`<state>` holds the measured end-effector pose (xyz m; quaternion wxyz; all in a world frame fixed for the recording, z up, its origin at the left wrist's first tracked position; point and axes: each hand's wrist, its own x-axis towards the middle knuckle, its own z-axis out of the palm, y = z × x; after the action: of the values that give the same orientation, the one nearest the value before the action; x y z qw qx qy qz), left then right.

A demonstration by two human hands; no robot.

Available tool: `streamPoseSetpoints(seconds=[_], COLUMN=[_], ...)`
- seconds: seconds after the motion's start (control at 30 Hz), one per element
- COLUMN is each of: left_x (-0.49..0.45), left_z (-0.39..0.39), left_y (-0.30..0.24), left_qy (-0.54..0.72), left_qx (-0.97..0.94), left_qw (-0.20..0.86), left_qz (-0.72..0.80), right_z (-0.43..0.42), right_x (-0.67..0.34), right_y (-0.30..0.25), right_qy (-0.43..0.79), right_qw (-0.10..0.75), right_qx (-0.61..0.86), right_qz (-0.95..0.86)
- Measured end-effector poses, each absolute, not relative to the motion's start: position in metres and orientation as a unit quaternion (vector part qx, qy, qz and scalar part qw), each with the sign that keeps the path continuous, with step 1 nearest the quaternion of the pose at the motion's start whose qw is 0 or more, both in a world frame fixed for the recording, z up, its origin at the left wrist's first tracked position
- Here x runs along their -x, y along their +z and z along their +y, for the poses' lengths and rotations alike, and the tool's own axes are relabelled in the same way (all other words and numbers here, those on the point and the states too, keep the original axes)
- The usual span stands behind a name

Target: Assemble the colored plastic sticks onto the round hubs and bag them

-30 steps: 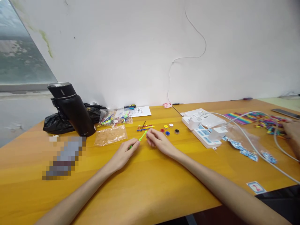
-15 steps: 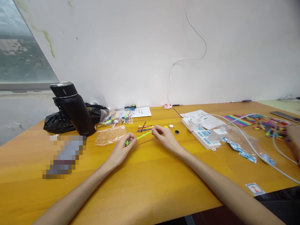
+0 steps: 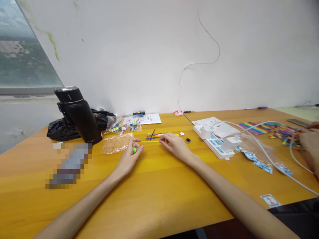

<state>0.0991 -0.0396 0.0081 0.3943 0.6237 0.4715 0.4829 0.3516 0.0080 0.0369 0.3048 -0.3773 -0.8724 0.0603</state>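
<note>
My left hand (image 3: 130, 155) is closed in a pinch on a small round green piece (image 3: 134, 150). My right hand (image 3: 174, 145) pinches one end of a thin green stick (image 3: 150, 141) that lies nearly level just above the orange table (image 3: 154, 196), pointing toward my left hand. Just behind lie a few more coloured sticks (image 3: 154, 135) and small coloured discs (image 3: 184, 136). A clear empty-looking plastic bag (image 3: 117, 143) lies to the left of my left hand.
A black flask (image 3: 79, 114) stands at the left before a black bag (image 3: 62, 127). Bags of coloured parts (image 3: 123, 125), a paper sheet (image 3: 151, 118) and a screwdriver (image 3: 138, 113) lie at the back. A white power strip (image 3: 214, 137) with cables lies right. Another person's hand (image 3: 309, 142) works among coloured pieces (image 3: 281, 131).
My hands moved apart. The green stick, first held between both hands, now stays with my right hand and lies flatter; my left hand keeps only the green round piece.
</note>
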Motion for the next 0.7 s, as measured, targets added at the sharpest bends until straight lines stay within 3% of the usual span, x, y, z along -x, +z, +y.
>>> streamPoseSetpoints(seconds=[0.13,0.33,0.7], left_x=[-0.103,-0.104,-0.103], left_z=[-0.036,-0.036,-0.036], left_y=[0.002,0.002,0.001], left_qy=[0.489,0.480,0.450], left_qx=[-0.597,-0.615,-0.637], left_qw=[0.415,0.389,0.376], left_qz=[0.483,0.490,0.500], right_z=[0.024,0.032,0.032], right_x=[-0.348,-0.344,-0.345], right_y=[0.024,0.013,0.014], right_qy=[-0.019,-0.106,-0.107], right_qw=[0.319,0.270,0.274], right_qx=[0.437,0.453,0.441], right_qz=[-0.841,-0.843,-0.848])
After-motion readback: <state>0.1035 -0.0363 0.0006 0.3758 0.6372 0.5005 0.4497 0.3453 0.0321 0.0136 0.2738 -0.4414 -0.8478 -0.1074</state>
